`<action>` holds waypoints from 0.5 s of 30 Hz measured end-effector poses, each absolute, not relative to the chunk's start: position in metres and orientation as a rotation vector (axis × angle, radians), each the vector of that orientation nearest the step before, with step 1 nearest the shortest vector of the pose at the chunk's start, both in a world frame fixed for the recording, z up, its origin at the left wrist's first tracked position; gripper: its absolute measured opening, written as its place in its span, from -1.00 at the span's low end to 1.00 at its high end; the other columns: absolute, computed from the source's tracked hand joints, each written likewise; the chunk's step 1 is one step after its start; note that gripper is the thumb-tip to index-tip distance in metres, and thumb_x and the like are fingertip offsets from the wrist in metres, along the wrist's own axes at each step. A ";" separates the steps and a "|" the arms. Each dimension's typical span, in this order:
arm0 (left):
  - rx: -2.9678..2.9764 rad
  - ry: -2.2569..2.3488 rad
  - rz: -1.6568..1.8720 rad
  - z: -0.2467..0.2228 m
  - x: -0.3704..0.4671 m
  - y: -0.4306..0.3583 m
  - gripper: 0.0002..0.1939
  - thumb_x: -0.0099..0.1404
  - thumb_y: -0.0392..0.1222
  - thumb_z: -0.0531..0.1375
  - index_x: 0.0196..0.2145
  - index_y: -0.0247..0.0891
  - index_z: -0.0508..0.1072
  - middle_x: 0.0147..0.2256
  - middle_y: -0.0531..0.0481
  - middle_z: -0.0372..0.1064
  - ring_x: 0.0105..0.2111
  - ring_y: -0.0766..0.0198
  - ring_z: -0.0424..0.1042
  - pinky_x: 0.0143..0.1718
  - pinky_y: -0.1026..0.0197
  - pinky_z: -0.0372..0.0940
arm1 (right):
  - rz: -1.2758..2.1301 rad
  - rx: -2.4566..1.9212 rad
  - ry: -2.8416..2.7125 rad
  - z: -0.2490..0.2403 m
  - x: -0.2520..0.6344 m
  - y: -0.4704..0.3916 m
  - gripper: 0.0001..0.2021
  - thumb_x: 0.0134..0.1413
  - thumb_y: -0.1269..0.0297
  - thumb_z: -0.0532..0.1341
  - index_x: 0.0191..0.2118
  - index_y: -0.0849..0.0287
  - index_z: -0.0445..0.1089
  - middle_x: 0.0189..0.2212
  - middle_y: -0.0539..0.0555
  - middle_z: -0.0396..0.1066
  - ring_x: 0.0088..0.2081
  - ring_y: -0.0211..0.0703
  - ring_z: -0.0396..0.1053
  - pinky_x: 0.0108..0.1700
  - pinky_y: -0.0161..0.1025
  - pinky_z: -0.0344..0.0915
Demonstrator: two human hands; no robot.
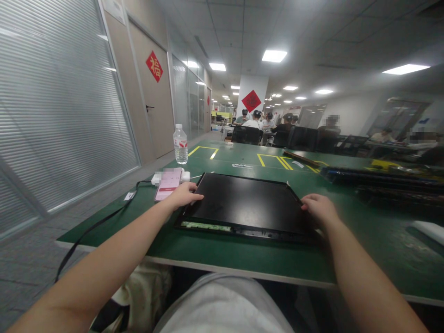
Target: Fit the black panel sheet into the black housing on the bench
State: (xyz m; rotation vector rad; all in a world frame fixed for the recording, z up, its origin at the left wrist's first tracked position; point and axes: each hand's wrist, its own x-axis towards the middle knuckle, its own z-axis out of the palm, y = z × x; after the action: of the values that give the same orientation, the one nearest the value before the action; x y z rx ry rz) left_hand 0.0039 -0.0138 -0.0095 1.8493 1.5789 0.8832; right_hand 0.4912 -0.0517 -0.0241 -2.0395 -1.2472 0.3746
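Note:
A black flat display panel (248,199) with a dark frame lies on the green table (222,253) in front of me. Along its near edge a strip of green circuit board (206,226) shows at the left. My left hand (183,195) grips the panel's left edge, thumb over the top and other fingers along the side. On the opposite side, my right hand (321,210) pinches the right edge with bent fingers. The undersides of both grips are hidden.
Left of the panel are a phone (169,184), a white charger (185,176) and a water bottle (180,144). A dark cable (100,221) hangs over the table's left edge. Stacked dark panels (388,180) and a white object (430,231) lie right. Several people sit beyond.

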 end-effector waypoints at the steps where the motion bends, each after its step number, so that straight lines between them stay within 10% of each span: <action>1: 1.864 1.577 0.877 -0.010 0.003 -0.013 -0.78 -0.05 -0.07 0.34 -0.44 -0.22 0.56 -0.32 -0.05 0.56 -0.17 -0.03 0.52 -0.16 0.10 0.37 | 0.377 -2.039 -1.245 -0.023 0.490 -0.052 -0.77 -0.10 0.19 0.20 -0.33 0.14 0.55 -0.47 0.10 0.56 -0.47 -0.13 0.40 -0.42 -0.25 0.24; 15: 2.025 1.635 0.805 -0.015 -0.002 -0.007 -0.74 -0.09 0.02 0.36 -0.52 -0.21 0.52 -0.04 -0.13 0.51 0.04 -0.12 0.43 0.02 0.05 0.33 | 0.390 -2.037 -1.223 -0.024 0.490 -0.053 -0.76 -0.08 0.20 0.20 -0.31 0.14 0.55 -0.46 0.11 0.57 -0.47 -0.13 0.41 -0.40 -0.24 0.24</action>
State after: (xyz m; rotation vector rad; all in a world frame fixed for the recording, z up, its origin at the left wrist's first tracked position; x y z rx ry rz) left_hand -0.0020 -0.0072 -0.0146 2.0249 1.6350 0.8054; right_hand 0.4896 -0.0534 -0.0239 -2.0365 -1.2226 0.3901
